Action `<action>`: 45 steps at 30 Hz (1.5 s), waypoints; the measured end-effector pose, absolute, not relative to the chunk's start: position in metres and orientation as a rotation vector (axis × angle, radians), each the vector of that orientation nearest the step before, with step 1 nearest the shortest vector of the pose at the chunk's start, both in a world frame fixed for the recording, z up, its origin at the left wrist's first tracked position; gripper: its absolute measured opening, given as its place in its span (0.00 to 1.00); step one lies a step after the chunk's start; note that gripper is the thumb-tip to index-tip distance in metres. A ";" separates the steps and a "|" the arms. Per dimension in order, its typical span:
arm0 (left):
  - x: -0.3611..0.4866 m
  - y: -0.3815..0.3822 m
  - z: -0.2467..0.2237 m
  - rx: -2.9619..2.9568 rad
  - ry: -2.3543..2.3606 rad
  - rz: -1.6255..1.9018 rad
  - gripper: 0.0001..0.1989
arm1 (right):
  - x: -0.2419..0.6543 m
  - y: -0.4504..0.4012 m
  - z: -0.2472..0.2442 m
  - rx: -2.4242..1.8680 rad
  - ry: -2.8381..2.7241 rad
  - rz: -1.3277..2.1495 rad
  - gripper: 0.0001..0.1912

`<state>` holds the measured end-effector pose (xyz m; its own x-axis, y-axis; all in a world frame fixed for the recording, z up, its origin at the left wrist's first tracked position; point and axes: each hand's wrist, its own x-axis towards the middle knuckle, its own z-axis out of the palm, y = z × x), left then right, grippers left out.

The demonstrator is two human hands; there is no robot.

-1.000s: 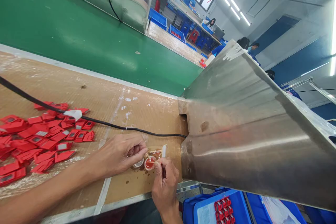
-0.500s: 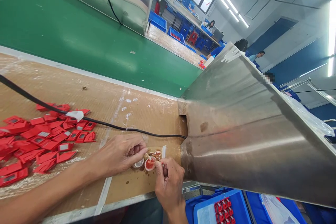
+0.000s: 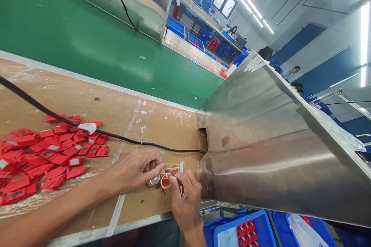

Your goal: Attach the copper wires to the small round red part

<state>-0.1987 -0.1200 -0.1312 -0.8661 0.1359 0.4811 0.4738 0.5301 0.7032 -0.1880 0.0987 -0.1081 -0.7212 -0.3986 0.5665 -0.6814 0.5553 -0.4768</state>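
Red parts point(image 3: 55, 148) piled L on table point(image 3: 168, 123). L hand point(image 3: 145, 168) pinches thin stick point(image 3: 164, 171) near its end, prob. for fine control, by red-filled cup point(image 3: 162, 185). R hand point(image 3: 187, 198) curls at cup's R rim, prob. steadying; grip unclear. Vs. 0.5 s ago: stick across cup from R hand n/v now.

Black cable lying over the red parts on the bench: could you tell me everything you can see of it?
The black cable looks smooth and rubbery. It enters at the view's left edge, crosses the red parts in a gentle curve, and reaches a notch in the metal panel. A crumpled white piece clings to it. It passes just beyond the left hand; neither end shows.
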 end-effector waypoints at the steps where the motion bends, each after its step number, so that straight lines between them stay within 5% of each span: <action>1: -0.199 -0.120 -0.132 -0.502 -2.409 -1.270 0.17 | -0.187 0.098 -0.108 0.897 -2.382 1.003 0.14; 45: -0.196 -0.122 -0.111 -0.488 -2.530 -1.350 0.14 | -0.178 0.103 -0.114 0.892 -2.288 0.984 0.17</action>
<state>-0.1964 -0.1224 -0.1106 -0.9176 0.1811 0.3539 0.3949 0.5195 0.7578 -0.1782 0.1034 -0.1136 -0.6659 -0.3707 0.6474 -0.7249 0.5265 -0.4441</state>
